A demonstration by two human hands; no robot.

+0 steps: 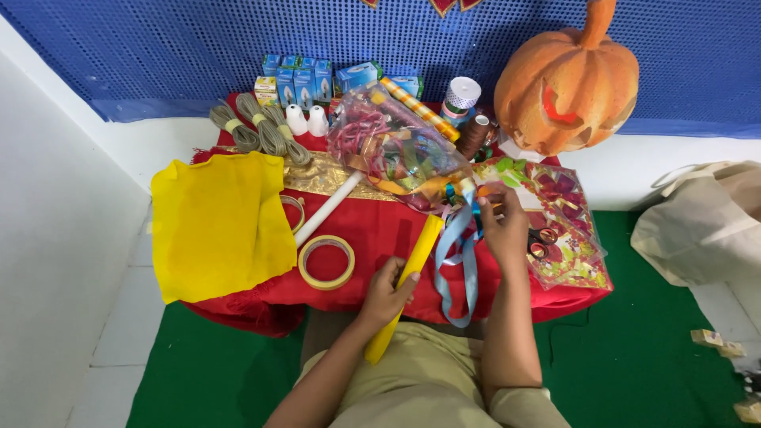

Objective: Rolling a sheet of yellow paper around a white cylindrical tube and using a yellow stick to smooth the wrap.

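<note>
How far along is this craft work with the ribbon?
Early, it seems. Supplies are laid out on the red cloth. The left hand grips a yellow roll; the right hand pinches a blue ribbon hanging loose. Scissors and tape ring lie untouched; nothing looks tied.

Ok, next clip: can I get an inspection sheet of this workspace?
Surface: low table under a red cloth, crowded.
Job's things: yellow roll in the left hand; blue ribbon hanging from the right hand.
Clutter: yellow cloth, tape ring, white tube, twine bundles, bag of bows, small boxes, scissors.
Grippers: both hands closed on their items.
Cables: nothing seen.
Surroundings: orange pumpkin, blue backdrop, green floor, beige bag.
</note>
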